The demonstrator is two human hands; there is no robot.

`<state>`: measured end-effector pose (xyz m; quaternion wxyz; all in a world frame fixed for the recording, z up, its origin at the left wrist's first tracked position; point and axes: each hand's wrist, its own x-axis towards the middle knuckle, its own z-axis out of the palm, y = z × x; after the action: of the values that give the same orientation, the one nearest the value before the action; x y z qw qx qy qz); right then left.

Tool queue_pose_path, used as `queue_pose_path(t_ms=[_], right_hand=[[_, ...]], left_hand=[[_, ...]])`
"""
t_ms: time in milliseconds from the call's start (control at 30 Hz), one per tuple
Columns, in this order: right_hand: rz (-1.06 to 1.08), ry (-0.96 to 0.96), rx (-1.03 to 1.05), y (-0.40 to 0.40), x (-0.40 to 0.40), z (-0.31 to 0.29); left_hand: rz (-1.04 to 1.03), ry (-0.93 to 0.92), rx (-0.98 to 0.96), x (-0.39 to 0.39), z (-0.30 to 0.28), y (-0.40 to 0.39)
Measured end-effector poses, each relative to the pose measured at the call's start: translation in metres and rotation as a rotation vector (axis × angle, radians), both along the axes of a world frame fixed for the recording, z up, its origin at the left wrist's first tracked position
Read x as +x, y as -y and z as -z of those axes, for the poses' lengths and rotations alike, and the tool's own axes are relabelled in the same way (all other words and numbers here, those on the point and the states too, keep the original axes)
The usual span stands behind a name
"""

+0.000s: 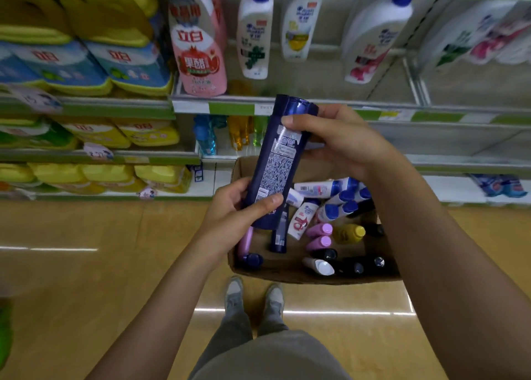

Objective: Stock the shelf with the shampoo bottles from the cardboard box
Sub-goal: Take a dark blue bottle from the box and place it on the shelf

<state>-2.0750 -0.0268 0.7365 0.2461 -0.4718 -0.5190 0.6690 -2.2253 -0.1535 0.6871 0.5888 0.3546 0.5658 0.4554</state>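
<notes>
A dark blue shampoo bottle (pixel 277 164) is held upright above the cardboard box (pixel 287 275), its printed back label facing me. My left hand (pixel 238 210) grips its lower end and my right hand (pixel 336 138) grips its capped top. Inside the box lie several bottles: white ones with blue caps (pixel 333 198), pink ones (pixel 319 236), a yellow one (pixel 349 233), dark ones (pixel 353 266). On the shelf (pixel 316 92) ahead stand white shampoo bottles with blue caps (pixel 254 32), with gaps between them.
Left shelves hold yellow and blue detergent jugs (pixel 94 61) and a pink pouch (pixel 198 52). Small coloured bottles (pixel 230 132) stand on a lower shelf behind the box. My feet (pixel 253 296) stand on the tan floor just before the box.
</notes>
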Motion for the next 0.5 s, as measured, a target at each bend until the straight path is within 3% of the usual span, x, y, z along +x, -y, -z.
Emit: queue_pose_path(t_ms=[133, 367, 433, 500], right_hand=[[0.066, 0.138, 0.057, 0.004, -0.013, -0.020], [0.228, 0.193, 0.197, 0.020, -0.043, -0.023], [0.245, 0.197, 0.226, 0.017, -0.042, -0.026], [0.236, 0.170, 0.253, 0.015, -0.037, -0.032]], left_hand=[[-0.158, -0.130, 0.075, 0.005, -0.008, -0.005], [-0.243, -0.673, 0.227, 0.020, -0.021, -0.009], [-0.214, -0.580, 0.202, 0.018, -0.025, -0.009], [-0.146, -0.241, 0.103, 0.012, -0.030, -0.007]])
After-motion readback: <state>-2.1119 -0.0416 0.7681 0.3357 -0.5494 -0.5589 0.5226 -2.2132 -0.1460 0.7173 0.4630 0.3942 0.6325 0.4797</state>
